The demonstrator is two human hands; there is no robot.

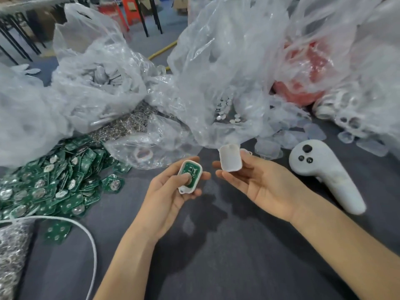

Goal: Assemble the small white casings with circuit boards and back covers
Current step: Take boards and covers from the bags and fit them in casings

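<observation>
From the head view, over the dark table (216, 252), the left hand (171, 191) cradles a small white casing (199, 172). A green circuit board (192, 169) sits in the casing, with the thumb pressing on it. Just beside it, not touching, the right hand (259, 182) pinches a white back cover (230, 158) upright between thumb and fingers. A heap of loose circuit boards (54, 180) lies to the left. Clear plastic bags (216, 72) are piled behind, and a white controller (320, 172) rests at right.

Assembly workshop — heaped circuit boards (54, 182)
</observation>
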